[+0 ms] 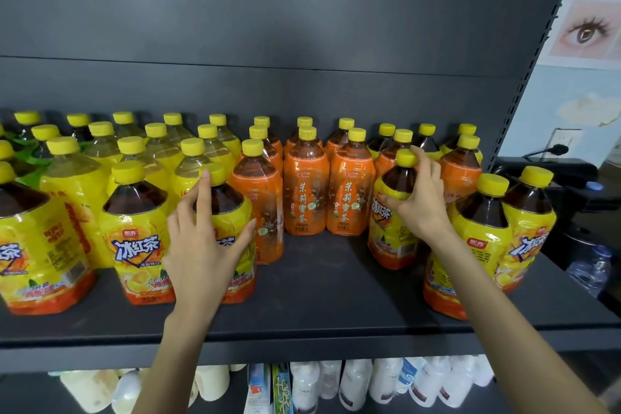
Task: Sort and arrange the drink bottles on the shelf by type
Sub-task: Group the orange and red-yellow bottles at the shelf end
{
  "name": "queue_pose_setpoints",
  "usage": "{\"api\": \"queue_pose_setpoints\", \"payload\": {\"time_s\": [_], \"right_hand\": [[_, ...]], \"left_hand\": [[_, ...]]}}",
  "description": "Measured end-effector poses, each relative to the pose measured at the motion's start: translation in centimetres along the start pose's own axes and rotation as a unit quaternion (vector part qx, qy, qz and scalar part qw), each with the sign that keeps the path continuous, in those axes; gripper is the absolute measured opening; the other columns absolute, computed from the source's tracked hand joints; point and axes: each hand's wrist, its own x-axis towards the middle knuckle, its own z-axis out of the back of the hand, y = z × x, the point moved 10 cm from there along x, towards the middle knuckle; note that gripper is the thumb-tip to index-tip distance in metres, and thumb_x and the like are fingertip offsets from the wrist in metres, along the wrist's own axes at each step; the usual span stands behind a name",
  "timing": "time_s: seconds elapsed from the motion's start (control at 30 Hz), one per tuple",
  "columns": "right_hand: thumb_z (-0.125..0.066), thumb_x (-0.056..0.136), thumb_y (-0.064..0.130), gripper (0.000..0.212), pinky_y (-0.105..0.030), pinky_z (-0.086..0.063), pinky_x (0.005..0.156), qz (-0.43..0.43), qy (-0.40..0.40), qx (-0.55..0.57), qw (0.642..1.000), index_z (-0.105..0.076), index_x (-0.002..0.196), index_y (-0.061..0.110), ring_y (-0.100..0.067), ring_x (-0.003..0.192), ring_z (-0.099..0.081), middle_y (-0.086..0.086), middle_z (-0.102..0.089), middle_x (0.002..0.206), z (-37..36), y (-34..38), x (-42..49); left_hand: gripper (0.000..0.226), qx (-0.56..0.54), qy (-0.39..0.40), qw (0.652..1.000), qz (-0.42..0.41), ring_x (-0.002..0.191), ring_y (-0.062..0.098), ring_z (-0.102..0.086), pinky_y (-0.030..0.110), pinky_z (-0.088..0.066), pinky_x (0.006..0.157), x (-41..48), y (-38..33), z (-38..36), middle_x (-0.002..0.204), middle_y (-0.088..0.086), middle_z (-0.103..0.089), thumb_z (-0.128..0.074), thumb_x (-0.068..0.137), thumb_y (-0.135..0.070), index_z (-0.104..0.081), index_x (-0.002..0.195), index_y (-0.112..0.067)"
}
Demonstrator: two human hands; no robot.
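Yellow-capped drink bottles crowd a dark shelf. Orange jasmine tea bottles stand in rows at the centre. Pale yellow bottles fill the back left, and green-labelled ones the far left. Yellow iced tea bottles stand front left and front right. My left hand rests against an iced tea bottle with straight, spread fingers, the index finger reaching its cap. My right hand grips another iced tea bottle round its neck and shoulder, in front of the right-hand orange rows.
Bare shelf shows at the front centre between my hands. A lower shelf holds white bottles and tubes. The slotted shelf upright bounds the right side; beyond it stand a clear water bottle and dark equipment.
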Motion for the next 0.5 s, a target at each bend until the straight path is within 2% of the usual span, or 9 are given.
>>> {"api": "queue_pose_setpoints", "payload": {"time_s": [0.1, 0.2, 0.3, 0.37, 0.5], "right_hand": [[-0.081, 0.072, 0.012, 0.094, -0.038, -0.036, 0.107, 0.056, 0.042, 0.041, 0.997, -0.025, 0.145, 0.027, -0.021, 0.135, -0.031, -0.001, -0.03, 0.145, -0.4, 1.0, -0.4], [-0.083, 0.07, 0.017, 0.091, -0.029, -0.034, 0.107, 0.105, 0.128, 0.088, 0.982, -0.03, 0.143, 0.031, -0.007, 0.133, -0.035, 0.009, -0.038, 0.143, -1.7, 2.3, -1.6], [-0.082, 0.071, 0.019, 0.087, -0.018, -0.032, 0.103, 0.127, 0.17, 0.069, 0.975, -0.033, 0.142, 0.028, -0.002, 0.127, -0.038, 0.009, -0.044, 0.14, -2.8, 3.1, -2.5], [-0.082, 0.071, 0.02, 0.087, -0.021, -0.032, 0.103, 0.129, 0.157, 0.065, 0.977, -0.033, 0.143, 0.025, -0.005, 0.128, -0.038, 0.007, -0.044, 0.14, -2.7, 3.1, -2.1], [-0.079, 0.075, 0.018, 0.087, -0.038, -0.036, 0.11, 0.067, 0.13, 0.094, 0.985, -0.028, 0.146, 0.023, -0.015, 0.134, -0.036, -0.001, -0.039, 0.145, -2.3, 1.0, -0.6]], "left_hand": [[0.09, 0.002, -0.001, 1.0, -0.001, 0.112, 0.033, -0.047, 0.029, -0.039, 0.048, -0.1, 0.0, -0.1, 0.127, 0.016, -0.05, -0.07, 0.076, -0.049, -0.025, 0.148, -0.02], [0.09, -0.003, 0.003, 1.0, -0.002, 0.113, 0.033, -0.046, 0.031, -0.041, 0.049, -0.1, 0.0, -0.2, 0.128, 0.016, -0.049, -0.069, 0.076, -0.049, -0.024, 0.149, -0.02], [0.09, -0.001, 0.006, 1.0, -0.001, 0.114, 0.033, -0.045, 0.032, -0.042, 0.05, 0.0, 0.0, -0.2, 0.129, 0.015, -0.049, -0.069, 0.076, -0.049, -0.024, 0.149, -0.021], [0.091, 0.001, 0.009, 1.0, -0.001, 0.114, 0.033, -0.046, 0.033, -0.043, 0.05, 0.0, 0.0, -0.2, 0.129, 0.015, -0.049, -0.07, 0.076, -0.049, -0.024, 0.149, -0.021], [0.091, 0.001, 0.012, 1.0, -0.003, 0.115, 0.034, -0.046, 0.034, -0.044, 0.051, 0.0, 0.0, -0.1, 0.129, 0.016, -0.049, -0.07, 0.076, -0.049, -0.023, 0.149, -0.02]]}}
